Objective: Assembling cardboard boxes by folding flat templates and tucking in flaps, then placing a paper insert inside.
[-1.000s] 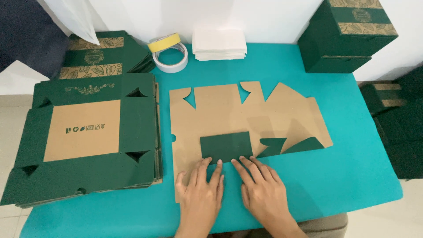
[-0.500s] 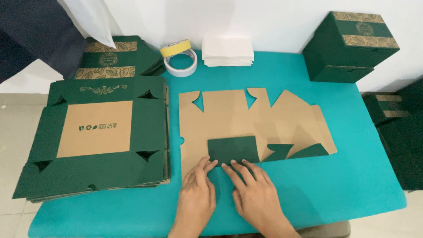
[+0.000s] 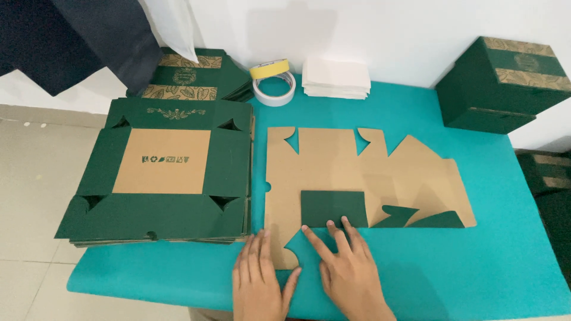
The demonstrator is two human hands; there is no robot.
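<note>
Flat brown die-cut cardboard box blank (image 3: 357,172) lies mid-surface on the teal surface (image 3: 476,279), one dark green flap (image 3: 333,208) folded over at its near edge. Left hand (image 3: 259,279) flat, fingers spread, pressing blank's near-left corner. Right hand (image 3: 348,270) flat, fingertips (image 3: 329,226) touching the flap; neither grips. Stack of green box blanks (image 3: 160,172) lies left.

Head-worn view, steeply down, close

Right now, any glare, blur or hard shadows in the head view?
Head view: sharp, light even and soft, no glare on the table; faint shadows beside the tape rolls and under both hands, left, right; slight wide-angle bowing at the edges.
</note>
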